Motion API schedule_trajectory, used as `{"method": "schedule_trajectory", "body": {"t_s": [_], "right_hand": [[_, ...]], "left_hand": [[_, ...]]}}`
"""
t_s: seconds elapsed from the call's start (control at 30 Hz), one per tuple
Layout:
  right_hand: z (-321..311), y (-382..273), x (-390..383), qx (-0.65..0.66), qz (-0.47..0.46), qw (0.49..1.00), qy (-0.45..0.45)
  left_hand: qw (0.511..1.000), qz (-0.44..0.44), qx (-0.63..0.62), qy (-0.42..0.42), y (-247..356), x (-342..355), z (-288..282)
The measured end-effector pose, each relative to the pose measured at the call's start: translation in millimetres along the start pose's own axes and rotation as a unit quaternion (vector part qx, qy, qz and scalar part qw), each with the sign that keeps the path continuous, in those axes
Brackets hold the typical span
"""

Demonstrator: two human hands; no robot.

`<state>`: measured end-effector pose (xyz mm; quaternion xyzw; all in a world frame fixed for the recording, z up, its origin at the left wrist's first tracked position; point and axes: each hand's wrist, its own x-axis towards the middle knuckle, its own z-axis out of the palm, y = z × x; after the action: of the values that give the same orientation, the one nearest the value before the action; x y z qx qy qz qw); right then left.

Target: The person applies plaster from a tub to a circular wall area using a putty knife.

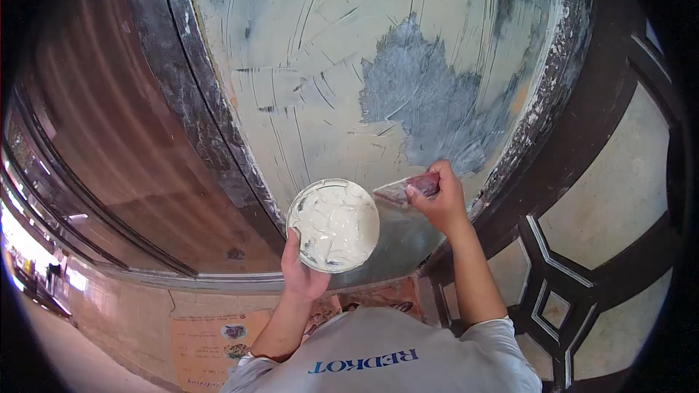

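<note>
My left hand [306, 276] grips a round white tub [376, 227] from below and the side, its thumb on the rim. Cream-coloured putty [338, 222] fills the tub, its surface smeared and ridged. To the right, my right hand [445, 200] is closed round the dark red handle of a putty knife [424, 185]. Its smeared blade points left, close to the tub's rim. Beyond both hands stands a tall panel [298, 36] coated in streaky cream putty. A bare grey patch [426, 91] shows in its lower right part.
A worn dark frame [561, 73] borders the panel on the right, another frame strip [193, 94] on the left. A brown glossy panel [109, 109] stands at left; dark latticework [582, 269] with pale panes stands at right. Printed cardboard [200, 353] lies on the floor.
</note>
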<state>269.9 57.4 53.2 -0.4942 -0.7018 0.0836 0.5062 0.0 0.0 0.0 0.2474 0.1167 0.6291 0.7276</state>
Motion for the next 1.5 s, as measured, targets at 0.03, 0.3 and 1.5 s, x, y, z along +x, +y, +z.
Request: {"method": "schedule_trajectory", "body": {"t_s": [0.03,0.3,1.5], "right_hand": [[-4,-3,7,-0.021,0.006,0.999,0.024],[11,-46,77,-0.165,-0.062,0.977,0.121],[29,-9,61,-0.080,0.113,0.953,0.270]], "left_hand": [[0.999,-0.011,-0.029,-0.016,-1,0,-2],[0.997,-0.041,-0.050,-0.035,19,3,-20],[0.998,-0.062,-0.008,-0.005,72,-8,-66]]}}
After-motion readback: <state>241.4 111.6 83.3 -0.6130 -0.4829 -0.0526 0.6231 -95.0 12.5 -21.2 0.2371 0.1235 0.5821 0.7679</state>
